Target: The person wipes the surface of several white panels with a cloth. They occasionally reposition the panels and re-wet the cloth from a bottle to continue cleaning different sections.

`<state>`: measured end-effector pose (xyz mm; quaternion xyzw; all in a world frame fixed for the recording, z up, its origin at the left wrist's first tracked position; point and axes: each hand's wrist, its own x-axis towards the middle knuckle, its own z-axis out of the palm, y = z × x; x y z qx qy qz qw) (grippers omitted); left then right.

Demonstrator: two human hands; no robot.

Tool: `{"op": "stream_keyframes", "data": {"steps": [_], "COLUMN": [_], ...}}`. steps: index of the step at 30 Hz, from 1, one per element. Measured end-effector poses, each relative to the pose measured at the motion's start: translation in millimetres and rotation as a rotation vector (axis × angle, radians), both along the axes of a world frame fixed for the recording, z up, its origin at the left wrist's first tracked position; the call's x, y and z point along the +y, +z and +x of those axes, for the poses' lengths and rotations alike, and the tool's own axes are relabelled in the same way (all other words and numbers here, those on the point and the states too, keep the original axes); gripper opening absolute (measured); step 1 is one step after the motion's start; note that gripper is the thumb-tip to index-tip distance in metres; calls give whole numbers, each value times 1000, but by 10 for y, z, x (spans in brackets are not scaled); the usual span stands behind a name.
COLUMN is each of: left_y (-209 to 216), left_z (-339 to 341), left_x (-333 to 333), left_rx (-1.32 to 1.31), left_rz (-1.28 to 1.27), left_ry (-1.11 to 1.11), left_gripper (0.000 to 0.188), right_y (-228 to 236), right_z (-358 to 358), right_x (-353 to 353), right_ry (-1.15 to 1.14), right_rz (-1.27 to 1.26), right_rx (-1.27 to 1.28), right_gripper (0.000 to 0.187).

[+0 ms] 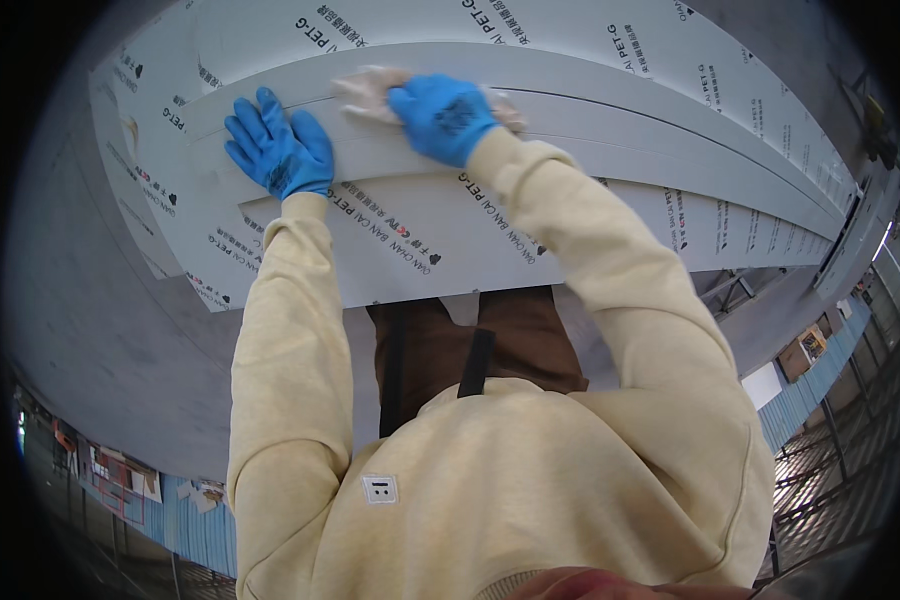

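Long pale grey strips (610, 140) lie side by side across a film-covered white board (390, 250). My left hand (282, 148), in a blue glove, rests flat with its fingers spread on the strips' left part. My right hand (442, 118), gloved the same, is closed over a crumpled whitish cloth (368, 92) pressed against the strips. The cloth shows on both sides of that hand and is smeared by motion. Dark thin gaps run between the strips to the right of the cloth.
The board's near edge lies just before my brown-clad legs (530, 340). A metal frame (735, 295) shows under its right side. Light blue sheeting (195, 515) and boxes (800, 355) stand around the grey floor (80, 290).
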<state>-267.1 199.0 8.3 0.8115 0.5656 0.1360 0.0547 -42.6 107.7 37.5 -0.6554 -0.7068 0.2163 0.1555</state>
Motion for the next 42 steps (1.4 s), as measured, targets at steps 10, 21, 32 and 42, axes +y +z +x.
{"op": "stream_keyframes", "data": {"steps": [10,21,32,42], "left_y": [-59,-4,-8,-25], "left_z": [-91,-47,-34,-66], "left_x": [39,-12,40,19], "left_rx": [22,-24,-11,-50], "left_rz": [20,27,-31,-3], "left_ry": [-8,2,5,0], "left_gripper": [64,62,72,62], "right_y": [5,172,154,296], "right_z": [207,386,-1056,641], "right_x": [-289,-901,368,-1221], "right_ry": [-110,-620,-293,-18], "right_rz": [240,-35,-37,-196], "right_rx": [71,-14,172,-135], "right_gripper": [19,17,17,30]}}
